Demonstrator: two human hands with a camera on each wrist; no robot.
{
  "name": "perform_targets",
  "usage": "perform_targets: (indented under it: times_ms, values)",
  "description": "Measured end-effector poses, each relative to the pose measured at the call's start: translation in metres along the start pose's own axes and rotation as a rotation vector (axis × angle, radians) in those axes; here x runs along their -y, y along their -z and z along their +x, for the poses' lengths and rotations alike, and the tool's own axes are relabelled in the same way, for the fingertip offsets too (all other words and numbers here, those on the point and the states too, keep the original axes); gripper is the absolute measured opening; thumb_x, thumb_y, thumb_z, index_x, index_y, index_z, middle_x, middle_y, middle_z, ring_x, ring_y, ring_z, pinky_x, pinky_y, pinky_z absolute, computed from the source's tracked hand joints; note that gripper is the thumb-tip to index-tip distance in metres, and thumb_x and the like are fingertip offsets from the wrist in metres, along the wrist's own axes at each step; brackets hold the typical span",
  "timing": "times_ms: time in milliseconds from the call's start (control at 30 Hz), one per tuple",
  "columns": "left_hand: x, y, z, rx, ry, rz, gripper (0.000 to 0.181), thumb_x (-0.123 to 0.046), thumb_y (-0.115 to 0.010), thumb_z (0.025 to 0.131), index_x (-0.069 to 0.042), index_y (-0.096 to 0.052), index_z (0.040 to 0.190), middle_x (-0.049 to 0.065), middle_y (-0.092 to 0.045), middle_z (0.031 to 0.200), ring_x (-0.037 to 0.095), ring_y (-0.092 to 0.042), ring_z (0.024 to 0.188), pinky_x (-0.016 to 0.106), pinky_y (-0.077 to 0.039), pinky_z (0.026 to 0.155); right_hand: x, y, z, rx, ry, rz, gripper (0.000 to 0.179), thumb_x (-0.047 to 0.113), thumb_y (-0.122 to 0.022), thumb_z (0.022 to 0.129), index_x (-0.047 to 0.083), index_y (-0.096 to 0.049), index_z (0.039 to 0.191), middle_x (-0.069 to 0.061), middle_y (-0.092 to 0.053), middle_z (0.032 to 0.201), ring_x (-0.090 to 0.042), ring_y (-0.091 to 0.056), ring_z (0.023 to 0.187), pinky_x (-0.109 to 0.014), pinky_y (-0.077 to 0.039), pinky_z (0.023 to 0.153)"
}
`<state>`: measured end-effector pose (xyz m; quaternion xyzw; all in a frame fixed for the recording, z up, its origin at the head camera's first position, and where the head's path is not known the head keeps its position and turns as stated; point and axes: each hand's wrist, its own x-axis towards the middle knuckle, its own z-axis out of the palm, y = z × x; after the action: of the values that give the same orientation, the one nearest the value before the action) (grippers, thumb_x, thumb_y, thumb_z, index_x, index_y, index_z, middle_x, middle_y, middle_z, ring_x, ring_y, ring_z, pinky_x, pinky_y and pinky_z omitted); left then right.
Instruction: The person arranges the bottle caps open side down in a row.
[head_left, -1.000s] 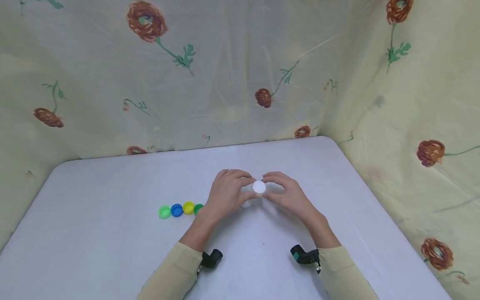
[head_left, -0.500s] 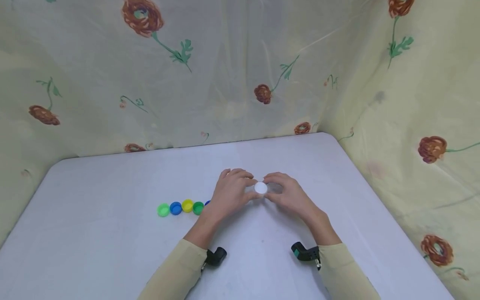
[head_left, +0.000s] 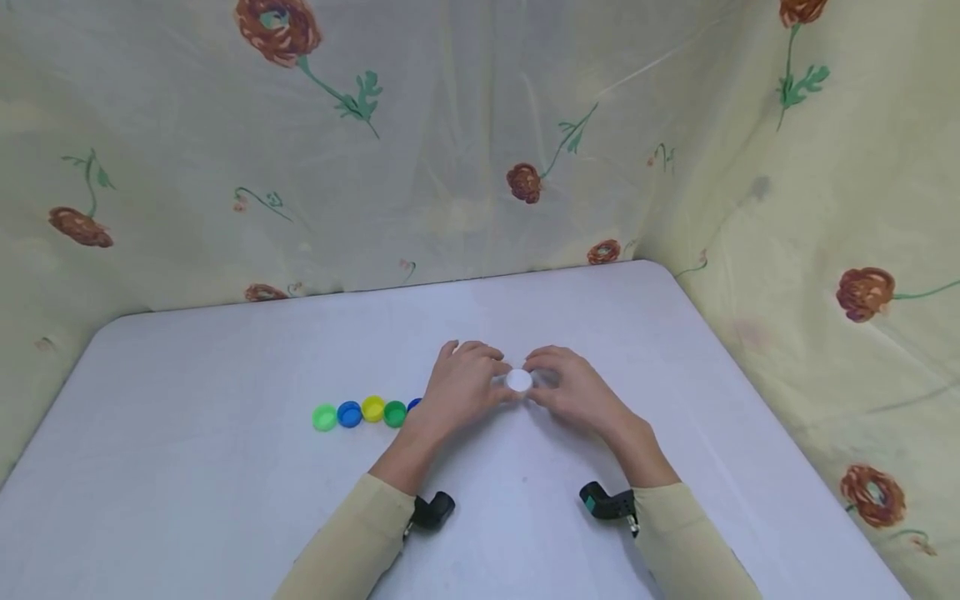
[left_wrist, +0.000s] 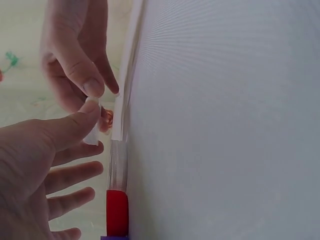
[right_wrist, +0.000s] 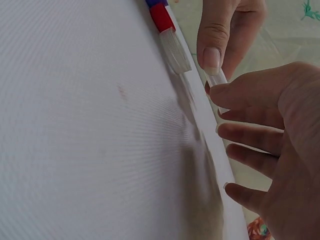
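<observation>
Both hands pinch one small white bottle cap [head_left: 519, 381] between them, flat top facing up in the head view. My left hand [head_left: 465, 382] holds its left side with thumb and index finger, and my right hand [head_left: 577, 387] holds the right side the same way. Ridges show on the cap's side [right_wrist: 217, 79] in the right wrist view. In the left wrist view the other fingers of the left hand [left_wrist: 45, 165] spread loosely below it. A clear ridged cap [left_wrist: 118, 162] and a red cap [left_wrist: 117, 212] lie on the table beyond, hidden by the left hand in the head view.
Left of the left hand, a row of caps lies on the white table [head_left: 225, 500]: light green [head_left: 325, 417], blue [head_left: 349, 414], yellow [head_left: 373, 408], green [head_left: 395, 414] and a partly covered dark blue one [head_left: 414, 404]. A flowered curtain [head_left: 450, 167] hangs behind the table.
Both hands keep their hold on the white cap and have come slightly nearer to me. The left arm has shifted a little right, uncovering part of the dark blue cap.
</observation>
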<state>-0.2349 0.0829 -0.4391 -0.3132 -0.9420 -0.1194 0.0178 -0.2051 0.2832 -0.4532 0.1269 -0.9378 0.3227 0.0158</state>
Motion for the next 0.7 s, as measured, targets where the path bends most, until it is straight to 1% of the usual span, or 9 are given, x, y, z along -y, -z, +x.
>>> perform_targets:
  times_ms: [233, 333, 467, 700]
  values:
    - [-0.0025, -0.0020, 0.0016, 0.046, 0.026, -0.011, 0.039, -0.050, -0.070, 0.089, -0.025, -0.074, 0.120, -0.005, -0.067, 0.132, 0.021, -0.052, 0.133, 0.055, -0.030, 0.116, 0.0010, -0.0013, 0.0004, 0.033, -0.025, -0.042, 0.029, 0.013, -0.073, 0.085, 0.006, -0.071, 0.113, -0.013, -0.063, 0.132, -0.036, -0.051, 0.132, -0.055, -0.038, 0.113]
    - [-0.0042, -0.0017, 0.0020, 0.062, 0.024, -0.002, 0.040, -0.050, -0.070, 0.089, -0.024, -0.074, 0.119, -0.004, -0.067, 0.132, 0.022, -0.052, 0.132, 0.056, -0.031, 0.116, 0.0019, -0.0017, 0.0006, 0.038, -0.030, -0.060, 0.029, 0.013, -0.072, 0.085, 0.007, -0.071, 0.113, -0.013, -0.063, 0.132, -0.036, -0.051, 0.132, -0.054, -0.038, 0.113]
    - [-0.0058, -0.0029, 0.0026, 0.064, 0.019, 0.035, 0.042, -0.050, -0.070, 0.088, -0.022, -0.074, 0.119, -0.003, -0.067, 0.131, 0.023, -0.053, 0.131, 0.056, -0.032, 0.115, 0.0020, -0.0024, 0.0012, 0.042, -0.031, -0.083, 0.029, 0.013, -0.071, 0.085, 0.007, -0.071, 0.113, -0.013, -0.063, 0.131, -0.036, -0.052, 0.132, -0.054, -0.039, 0.112]
    - [-0.0074, -0.0074, 0.0039, 0.064, 0.024, 0.071, 0.043, -0.051, -0.071, 0.087, -0.023, -0.073, 0.119, -0.004, -0.067, 0.130, 0.022, -0.054, 0.130, 0.055, -0.030, 0.117, 0.0010, -0.0058, 0.0012, 0.036, -0.030, -0.113, 0.030, 0.012, -0.071, 0.083, 0.006, -0.071, 0.113, -0.014, -0.062, 0.132, -0.036, -0.052, 0.132, -0.053, -0.040, 0.112]
